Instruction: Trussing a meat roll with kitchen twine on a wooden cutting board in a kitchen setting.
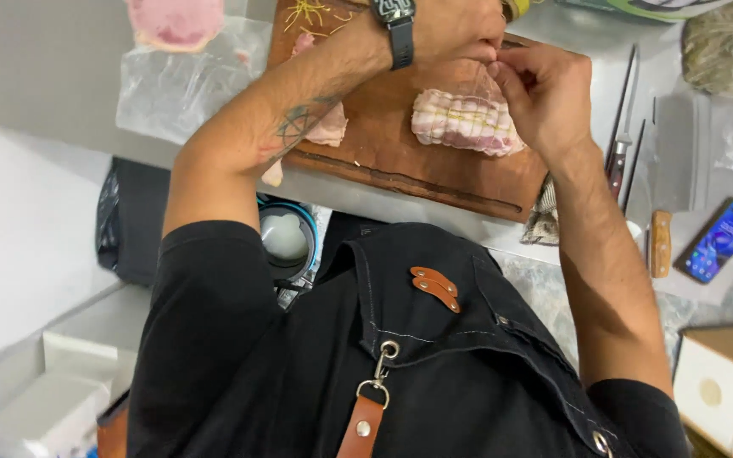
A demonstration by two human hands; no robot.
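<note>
A pale pink meat roll, bound with several loops of string, lies on a brown wooden cutting board. My left hand, with a dark watch on the wrist, and my right hand meet just above the roll's far right end. The fingertips of both hands pinch a thin string that runs down to the roll. Neither palm rests on the meat. My black apron fills the lower part of the view.
Another piece of raw meat lies on the board's left side. A clear plastic bag with meat sits top left. Knives, a wooden-handled tool and a phone lie to the right, with a box below them.
</note>
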